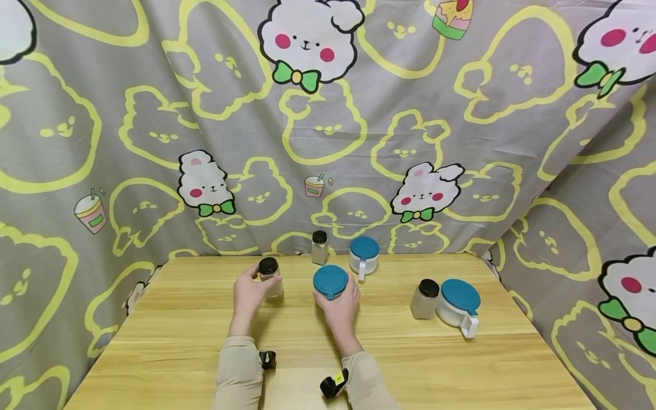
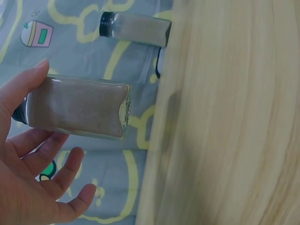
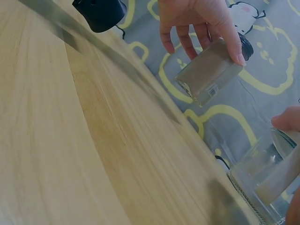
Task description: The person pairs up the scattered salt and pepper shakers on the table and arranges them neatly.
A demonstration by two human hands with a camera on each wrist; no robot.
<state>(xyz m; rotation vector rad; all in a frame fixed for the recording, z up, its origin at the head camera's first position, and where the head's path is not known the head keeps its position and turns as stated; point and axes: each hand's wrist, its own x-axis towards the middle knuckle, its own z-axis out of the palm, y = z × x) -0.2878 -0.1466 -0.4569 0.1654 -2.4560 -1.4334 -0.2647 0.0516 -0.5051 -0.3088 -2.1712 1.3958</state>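
Note:
My left hand pinches a square glass spice jar with a black cap, filled with greyish-brown powder. In the left wrist view the jar's base is apart from the tabletop, thumb on one side and fingers on the other. My right hand grips a clear seasoning pot with a blue lid, its fingers and thumb around the body. The right wrist view shows only part of that glass pot at the right edge, its base close over the table.
Behind my hands stand another spice jar and a blue-lidded pot with a handle. At the right a third spice jar stands beside another blue-lidded pot. The wooden table meets a patterned curtain at the back.

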